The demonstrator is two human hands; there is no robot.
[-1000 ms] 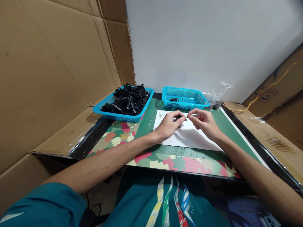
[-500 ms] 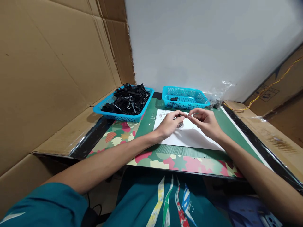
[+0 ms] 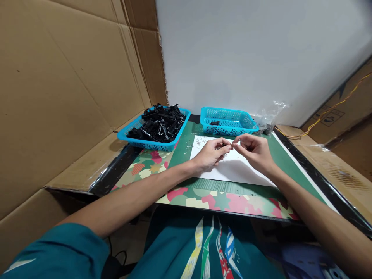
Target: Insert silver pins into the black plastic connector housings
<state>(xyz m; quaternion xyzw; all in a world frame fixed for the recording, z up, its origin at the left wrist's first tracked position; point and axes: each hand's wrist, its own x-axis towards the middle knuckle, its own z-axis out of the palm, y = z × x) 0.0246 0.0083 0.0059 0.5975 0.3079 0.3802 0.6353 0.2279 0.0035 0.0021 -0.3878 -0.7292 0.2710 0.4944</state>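
Observation:
My left hand (image 3: 211, 154) is pinched closed above a white sheet (image 3: 241, 170); whatever its fingertips hold is too small to name. The fingertips of my right hand (image 3: 255, 152) meet those of my left, thumb and forefinger pressed together, and anything between them is too small to make out. Small metal pieces (image 3: 198, 142) are scattered on the sheet's left part, and a few thin ones (image 3: 188, 146) lie on the green mat (image 3: 181, 155) beside it. More small pieces are partly hidden under my left hand.
A blue basket (image 3: 165, 146) heaped with black plastic parts (image 3: 161, 124) stands at the back left. Another blue basket (image 3: 229, 130) with a small black part (image 3: 215, 123) is behind my hands. A clear plastic bag (image 3: 269, 118) lies to its right.
My left fingers have shifted slightly right and are more curled over the small pieces. Both hands remain together above the sheet, and the whole view has shifted a little.

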